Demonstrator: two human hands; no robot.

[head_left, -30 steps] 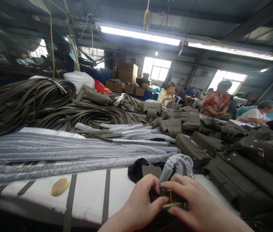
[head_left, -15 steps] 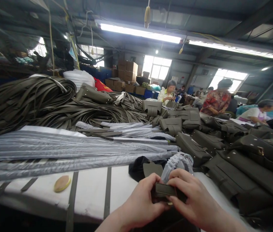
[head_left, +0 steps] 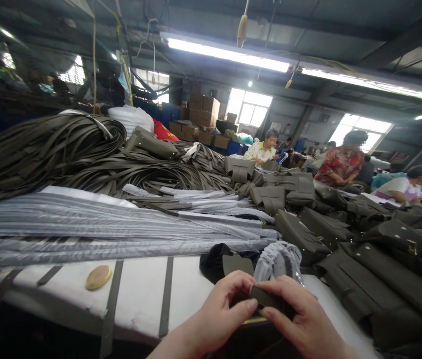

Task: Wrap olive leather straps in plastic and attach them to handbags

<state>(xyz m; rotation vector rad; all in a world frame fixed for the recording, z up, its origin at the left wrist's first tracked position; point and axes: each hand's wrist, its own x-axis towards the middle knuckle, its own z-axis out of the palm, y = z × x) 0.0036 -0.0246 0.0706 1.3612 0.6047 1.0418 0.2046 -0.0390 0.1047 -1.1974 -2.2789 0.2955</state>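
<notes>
Between my two hands is a small dark olive strap piece [head_left: 265, 297], pinched at its edges. My left hand [head_left: 224, 306] has its thumb and forefinger closed on the piece's left end. Opposite it, my right hand [head_left: 296, 311] grips the other end with thumb and fingers. Just below, partly hidden by the hands, lies a dark bag [head_left: 250, 339] with a gold-coloured zip edge. Beyond my fingers are an olive flap-shaped piece [head_left: 237, 264] on black cloth and a clear plastic bag [head_left: 280, 262] with grey-white material in it.
Olive bags [head_left: 379, 284] are heaped at the right. Long grey-white wrapped strips [head_left: 121, 224] and coiled olive straps [head_left: 46, 144] cover the left. A round yellow-edged disc [head_left: 99, 277] lies on the white table surface [head_left: 139, 294]. Several people sit or stand further back.
The strap piece has turned in my fingers and shows less of its face. Both hands have shifted slightly, and the gold-coloured zip edge below them shows more. The camera view has tilted a little.
</notes>
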